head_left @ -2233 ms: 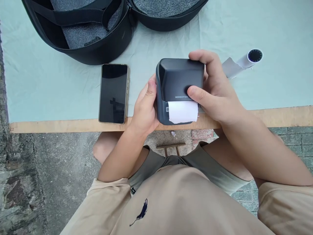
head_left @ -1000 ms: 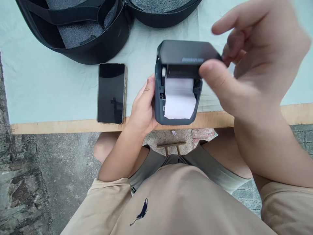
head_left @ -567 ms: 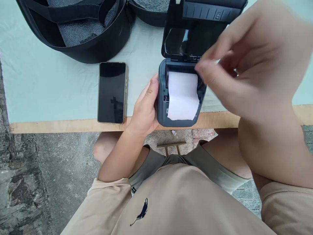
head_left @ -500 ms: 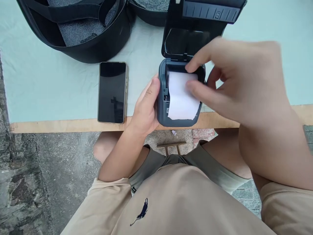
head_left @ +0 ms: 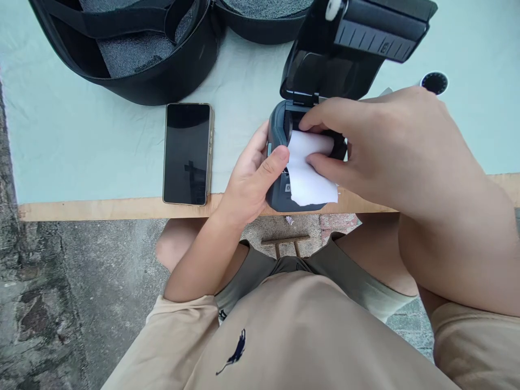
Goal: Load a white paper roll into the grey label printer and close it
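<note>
One step, gripping: my left hand (head_left: 254,181) holds the boxy dark-grey plastic printer (head_left: 280,196), right hand (head_left: 385,146) pinching its white paper roll (head_left: 299,154); next probably wants gentleness.

Near the middle of the frame, the left hand (head_left: 252,177) is gripping, its forearm slanting up from the lower left. Right of centre, the right hand (head_left: 390,143) is pinching, knuckles up, fingertips pointing left.

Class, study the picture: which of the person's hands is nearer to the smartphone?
Left. The left hand, holding the label printer, is just right of the smartphone; the right hand is farther right, on the white paper roll.
</note>
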`<move>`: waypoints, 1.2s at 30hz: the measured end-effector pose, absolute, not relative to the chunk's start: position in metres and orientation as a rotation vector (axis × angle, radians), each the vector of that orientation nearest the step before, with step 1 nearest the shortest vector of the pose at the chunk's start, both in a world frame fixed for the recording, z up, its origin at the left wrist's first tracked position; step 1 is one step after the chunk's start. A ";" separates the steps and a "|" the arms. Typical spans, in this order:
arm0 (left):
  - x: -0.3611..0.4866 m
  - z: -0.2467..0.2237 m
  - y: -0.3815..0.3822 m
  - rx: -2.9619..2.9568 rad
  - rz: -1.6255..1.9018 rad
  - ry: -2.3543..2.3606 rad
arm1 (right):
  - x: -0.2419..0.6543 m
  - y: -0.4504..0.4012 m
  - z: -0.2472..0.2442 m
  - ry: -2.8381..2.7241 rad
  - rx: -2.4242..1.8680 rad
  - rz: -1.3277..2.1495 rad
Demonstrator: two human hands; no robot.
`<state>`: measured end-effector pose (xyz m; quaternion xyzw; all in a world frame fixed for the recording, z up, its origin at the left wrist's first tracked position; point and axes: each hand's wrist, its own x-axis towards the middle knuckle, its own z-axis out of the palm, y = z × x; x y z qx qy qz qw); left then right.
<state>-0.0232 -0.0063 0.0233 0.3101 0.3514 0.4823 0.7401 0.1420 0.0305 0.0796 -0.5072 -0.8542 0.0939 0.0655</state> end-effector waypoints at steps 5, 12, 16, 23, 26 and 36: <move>-0.022 0.022 -0.007 0.664 1.087 0.758 | 0.146 0.025 0.088 -2.434 -1.446 0.488; -0.023 0.020 -0.002 0.639 1.147 0.754 | 0.157 0.026 0.072 -1.583 -1.139 1.285; -0.023 0.021 -0.001 0.617 1.168 0.751 | 0.164 0.035 0.054 -1.384 -1.116 1.510; -0.023 0.019 -0.002 0.570 1.192 0.784 | 0.162 0.034 0.045 -1.468 -1.122 1.356; -0.024 0.018 -0.002 0.556 1.201 0.794 | 0.164 0.034 0.043 -1.522 -1.224 1.250; -0.023 0.020 -0.002 0.566 1.211 0.776 | 0.167 0.035 0.036 -1.523 -1.302 1.169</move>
